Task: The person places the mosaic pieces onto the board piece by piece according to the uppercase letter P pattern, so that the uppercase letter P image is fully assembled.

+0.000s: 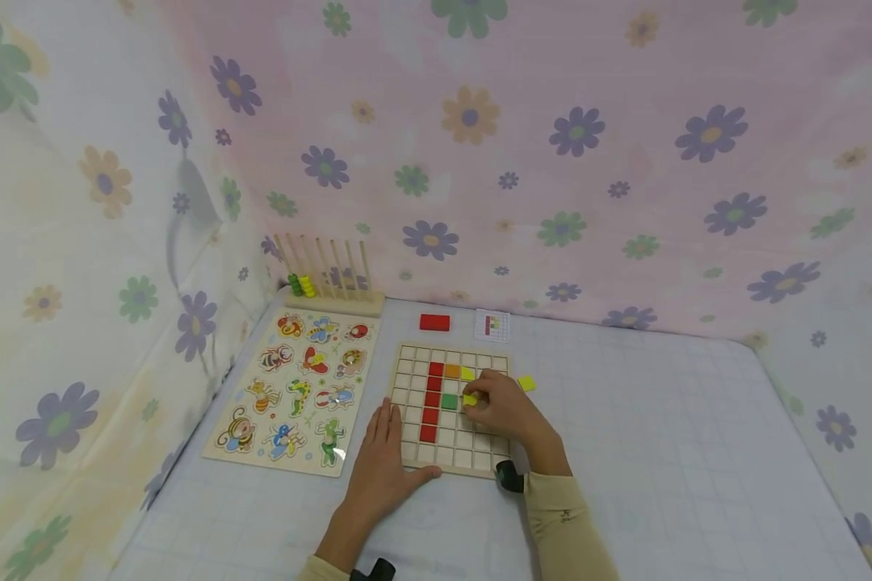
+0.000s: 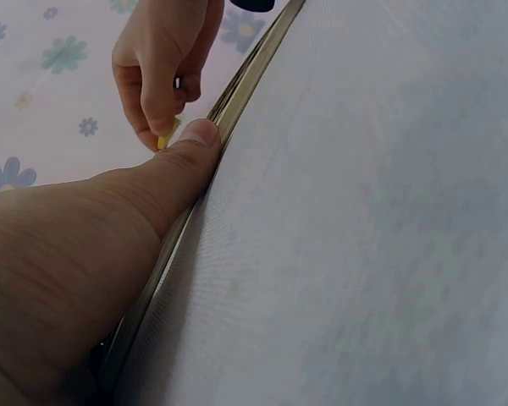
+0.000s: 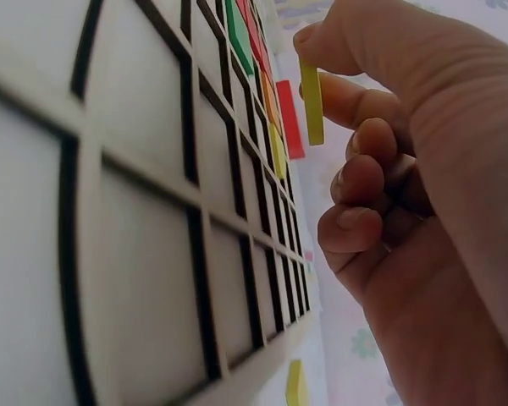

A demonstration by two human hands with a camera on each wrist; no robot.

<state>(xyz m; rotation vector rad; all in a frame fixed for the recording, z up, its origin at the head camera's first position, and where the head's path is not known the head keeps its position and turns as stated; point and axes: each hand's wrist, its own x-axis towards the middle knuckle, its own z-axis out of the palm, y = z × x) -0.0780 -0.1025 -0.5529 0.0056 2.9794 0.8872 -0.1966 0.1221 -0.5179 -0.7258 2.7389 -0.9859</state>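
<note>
A wooden grid board (image 1: pixel 450 468) lies on the table, with a column of red tiles (image 1: pixel 432 400), an orange tile (image 1: pixel 452 371), a green tile (image 1: pixel 448 401) and a yellow tile (image 1: pixel 468 374) in its cells. Between thumb and index finger, my right hand (image 1: pixel 507 410) pinches a second yellow tile (image 3: pixel 312 103), raised on edge above the board, just right of the green one. My left hand (image 1: pixel 381 464) touches the board's left side with straight fingers, its thumb spread along the front edge. A loose yellow tile (image 1: pixel 526 383) lies right of the board.
Behind the board are a red rectangular block (image 1: pixel 434 323) and a small pattern card (image 1: pixel 492 325). An insect puzzle board (image 1: pixel 221 458) lies to the left. Beyond it stands a wooden rack (image 1: pixel 334 304) with upright pegs and green and yellow beads. Flowered cloth hangs around the table.
</note>
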